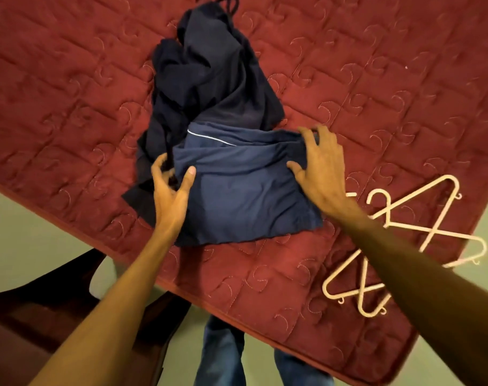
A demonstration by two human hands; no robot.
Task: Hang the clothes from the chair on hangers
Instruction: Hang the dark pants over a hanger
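A heap of dark navy clothes (209,79) lies on a red quilted mattress (70,93). On its near end sits a folded blue garment (245,196) with a thin white piping line. My left hand (170,190) grips the garment's left edge, thumb on top and fingers curled by a dark cord. My right hand (318,168) lies spread on the garment's right edge, fingertips at its top corner. Pale plastic hangers (399,240) lie crossed on the mattress to the right, under my right forearm.
A dark wooden chair (56,316) stands at the lower left beside the mattress edge. My legs in blue jeans (223,355) are below, on a pale green floor (28,232). The mattress corner is at the lower right.
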